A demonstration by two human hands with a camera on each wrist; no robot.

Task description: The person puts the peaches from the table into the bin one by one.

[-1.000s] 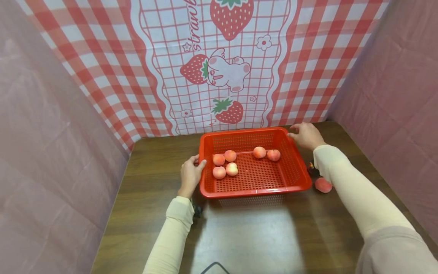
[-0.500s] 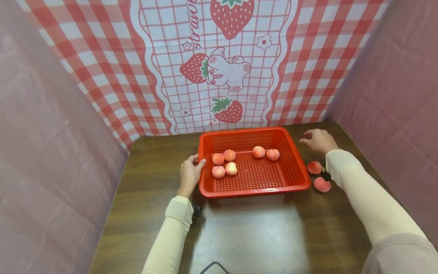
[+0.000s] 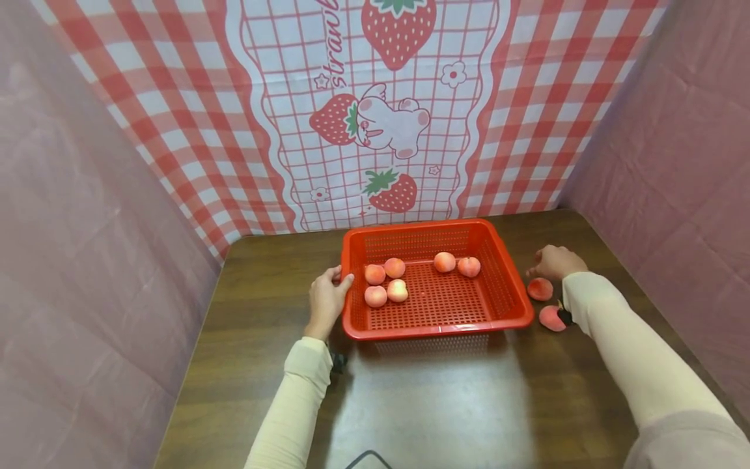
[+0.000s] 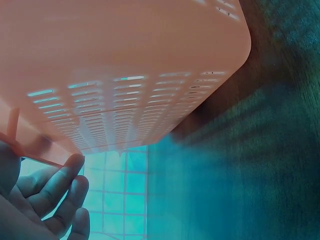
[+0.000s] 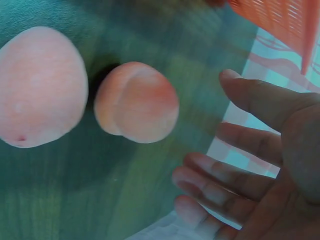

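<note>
A red plastic basket point(image 3: 445, 329) with perforated walls stands on the table. Several peaches point(image 3: 397, 290) lie inside, a cluster at the left and two at the back right. My left hand point(image 3: 327, 303) holds the basket's left rim, its thumb on top and fingertips point(image 4: 75, 162) under the lip in the left wrist view. To the basket's right, my right hand point(image 3: 559, 262) hovers with nothing in it, fingers apart and slightly bent. Just in front of it on the table is a peach point(image 5: 137, 102), and another peach point(image 5: 40, 87) sits nearer my body, partly behind the wrist camera in the head view.
The wooden table point(image 3: 252, 365) reaches a checked strawberry cloth point(image 3: 510, 130) right behind the basket. Pink curtains point(image 3: 674, 176) hang on both sides. A dark cable loop point(image 3: 369, 454) shows at the front edge.
My right hand has left the basket's right rim, moving right and then toward me to the loose peaches, uncovering one. My left hand and the basket stay in place.
</note>
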